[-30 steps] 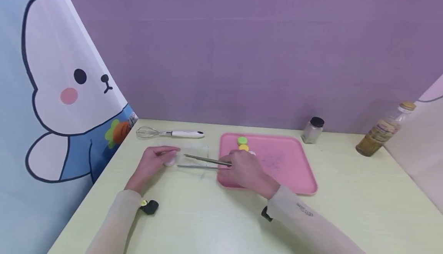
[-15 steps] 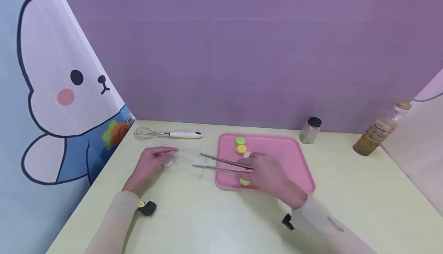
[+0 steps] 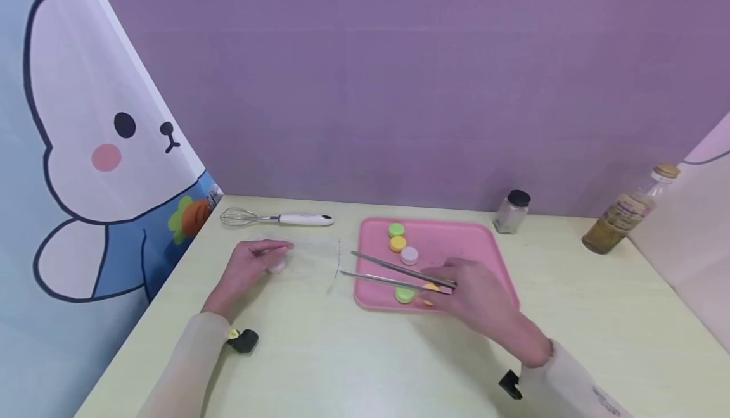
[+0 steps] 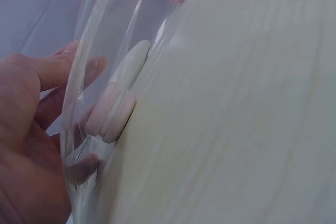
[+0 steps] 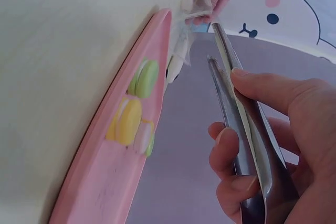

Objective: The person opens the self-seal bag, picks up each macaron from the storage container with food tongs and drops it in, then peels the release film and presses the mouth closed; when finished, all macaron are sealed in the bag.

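Observation:
In the head view my left hand (image 3: 246, 273) holds the edge of a clear plastic bag (image 3: 313, 257) lying on the table. A pale pink macaron (image 4: 111, 113) sits inside the bag, close to the fingers. My right hand (image 3: 483, 296) grips metal tongs (image 5: 253, 124) over the pink tray (image 3: 476, 235). Their tips are apart, point toward the bag and have nothing between them. On the tray a green macaron (image 3: 396, 229), a yellow macaron (image 3: 398, 244) and a lilac macaron (image 3: 409, 255) form a row. Nearer, another green macaron (image 3: 404, 294) lies beside a partly hidden yellow one.
A whisk (image 3: 305, 219) with a white handle lies behind the bag. Behind the tray's right corner stands a small jar (image 3: 511, 214) with a black lid. Farther right is a corked bottle (image 3: 621, 215) of brown liquid. A purple wall (image 3: 399, 88) closes off the back.
My right hand has moved right with the tongs, away from the bag and across the tray, uncovering the lilac and near green macarons. The left hand stays at the bag.

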Available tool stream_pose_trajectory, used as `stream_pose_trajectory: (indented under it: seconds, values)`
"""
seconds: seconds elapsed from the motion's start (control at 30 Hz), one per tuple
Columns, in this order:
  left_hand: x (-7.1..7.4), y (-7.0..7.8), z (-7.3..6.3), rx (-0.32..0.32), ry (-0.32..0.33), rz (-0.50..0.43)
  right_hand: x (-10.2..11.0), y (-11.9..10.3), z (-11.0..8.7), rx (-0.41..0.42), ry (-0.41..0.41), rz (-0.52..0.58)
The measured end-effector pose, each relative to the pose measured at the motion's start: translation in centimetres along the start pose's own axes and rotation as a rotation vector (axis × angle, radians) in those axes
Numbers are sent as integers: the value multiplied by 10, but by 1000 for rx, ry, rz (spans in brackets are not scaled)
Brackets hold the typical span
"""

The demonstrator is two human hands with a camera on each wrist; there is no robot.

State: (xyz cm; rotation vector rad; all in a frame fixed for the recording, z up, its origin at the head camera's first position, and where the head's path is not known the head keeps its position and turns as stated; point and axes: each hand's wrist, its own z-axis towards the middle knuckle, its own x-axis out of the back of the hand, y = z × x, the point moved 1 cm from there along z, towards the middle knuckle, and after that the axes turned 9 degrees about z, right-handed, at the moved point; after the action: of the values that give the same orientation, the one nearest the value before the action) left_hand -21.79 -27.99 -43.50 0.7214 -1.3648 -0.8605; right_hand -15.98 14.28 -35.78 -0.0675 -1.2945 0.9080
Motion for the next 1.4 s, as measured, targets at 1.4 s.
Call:
stream_pose_trajectory:
  seconds: [1.4]
  values:
    - [-1, -1, 0, -13, 4, 31, 64, 67, -124, 26, 192, -93]
